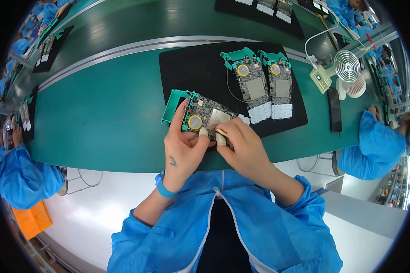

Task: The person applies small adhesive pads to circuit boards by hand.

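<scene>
My left hand (184,143) grips a circuit board (206,109) by its near edge, thumb beside a round yellow-rimmed coin cell (195,122). A teal plastic frame (172,107) is joined to the board's left end, with my index finger reaching along it. At the near edge, my right hand (243,143) is closed, thumb and fingers pinched by the silver shield plate; what lies in the pinch is too small to make out. Two similar boards, one left (255,88) and one right (281,86), lie beyond on the black mat (191,68), each with a teal frame and a white keypad-like end.
A white desk fan (347,67) stands at the right, with a black phone (334,110) nearer me. A metal rail (123,49) separates my green table (95,113) from a conveyor carrying more boards (274,8). People in blue smocks sit at the left (27,177) and right (371,148).
</scene>
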